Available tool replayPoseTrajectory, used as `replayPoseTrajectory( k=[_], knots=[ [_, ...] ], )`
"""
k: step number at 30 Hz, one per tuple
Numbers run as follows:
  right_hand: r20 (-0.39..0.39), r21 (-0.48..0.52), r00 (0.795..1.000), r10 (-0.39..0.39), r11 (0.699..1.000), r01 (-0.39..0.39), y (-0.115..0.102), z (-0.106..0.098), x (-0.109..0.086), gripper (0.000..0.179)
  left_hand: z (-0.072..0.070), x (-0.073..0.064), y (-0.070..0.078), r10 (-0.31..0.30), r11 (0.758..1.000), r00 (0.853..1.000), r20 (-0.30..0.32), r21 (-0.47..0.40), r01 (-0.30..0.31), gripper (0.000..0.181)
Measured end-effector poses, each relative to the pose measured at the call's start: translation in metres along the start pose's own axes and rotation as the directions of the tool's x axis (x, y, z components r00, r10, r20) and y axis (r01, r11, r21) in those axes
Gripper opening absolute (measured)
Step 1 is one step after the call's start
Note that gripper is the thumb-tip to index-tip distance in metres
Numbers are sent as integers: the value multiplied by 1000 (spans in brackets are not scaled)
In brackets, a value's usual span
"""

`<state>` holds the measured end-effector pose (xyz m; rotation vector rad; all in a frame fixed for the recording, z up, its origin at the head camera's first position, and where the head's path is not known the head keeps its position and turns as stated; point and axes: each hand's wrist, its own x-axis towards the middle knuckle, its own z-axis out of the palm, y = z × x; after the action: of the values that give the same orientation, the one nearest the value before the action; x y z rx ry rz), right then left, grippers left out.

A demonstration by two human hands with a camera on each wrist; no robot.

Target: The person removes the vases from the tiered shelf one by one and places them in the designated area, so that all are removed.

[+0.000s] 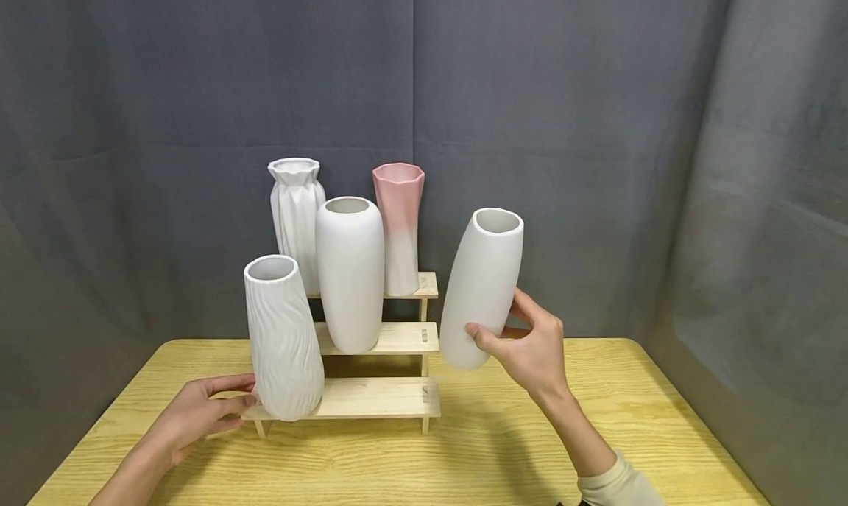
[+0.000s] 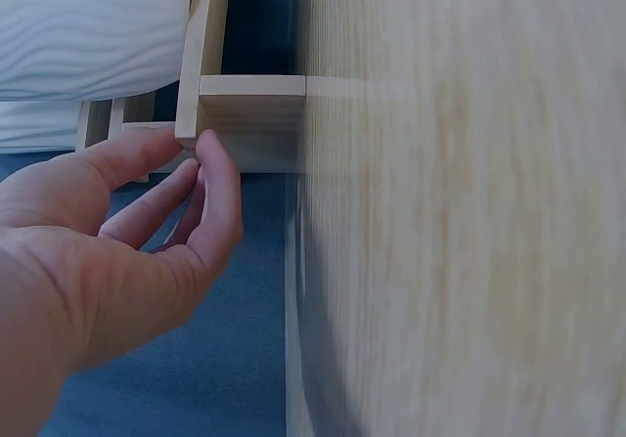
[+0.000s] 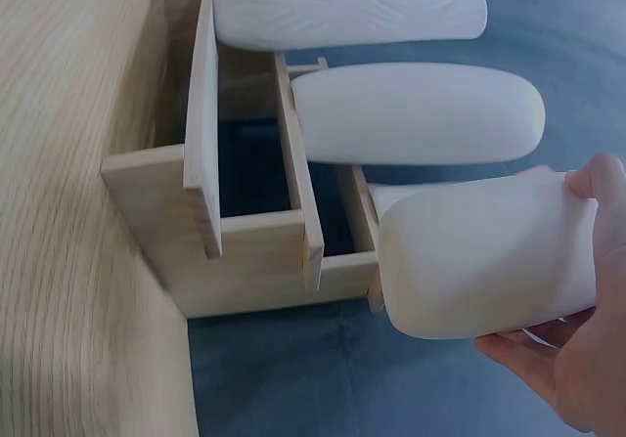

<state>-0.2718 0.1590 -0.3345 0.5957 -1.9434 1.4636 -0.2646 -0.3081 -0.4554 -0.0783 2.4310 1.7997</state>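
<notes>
My right hand (image 1: 530, 344) grips a smooth white vase (image 1: 483, 285) near its lower part, thumb on the front. The vase hangs tilted in the air, right of a three-tier wooden stand (image 1: 384, 399). With fingers and thumb, my left hand (image 2: 127, 232) pinches the left end of the stand's lowest board (image 2: 199, 56). Beside those fingers, a wavy-textured white vase (image 1: 285, 344) stands on that board. A second smooth white vase (image 1: 351, 270) is on the middle board. On the top board are a pleated white vase (image 1: 297, 219) and a pink-and-white vase (image 1: 400, 226).
The stand rests on a light wooden table (image 1: 596, 417) with rounded back corners. Dark grey curtains (image 1: 563, 123) hang behind the table and along both sides. In the right wrist view, the stand's side frame (image 3: 196, 232) and the gaps between its boards show.
</notes>
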Motion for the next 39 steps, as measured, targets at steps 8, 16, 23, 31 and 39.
replayPoseTrajectory(
  k=[8,16,23,31,39],
  knots=[
    [-54,-35,998,36,999,-38,15,-14,6,53,0,-1,2,-3,1000,1000,-4,-7,3,61],
    [-127,-83,985,117,988,-128,49,-31,12,54,2,-3,2,-7,1000,1000,-30,-3,7,59],
    [-220,-179,965,143,967,-184,104,-53,16,61,3,-1,3,-7,1000,1000,-21,-8,7,61],
    [-276,-233,936,216,930,-284,135,-67,14,69,2,1,1,5,1000,1000,-25,-7,-5,59],
    [-293,-252,909,298,893,-374,162,-82,12,74,3,1,0,7,1000,1000,-22,-11,-8,59]
  ],
)
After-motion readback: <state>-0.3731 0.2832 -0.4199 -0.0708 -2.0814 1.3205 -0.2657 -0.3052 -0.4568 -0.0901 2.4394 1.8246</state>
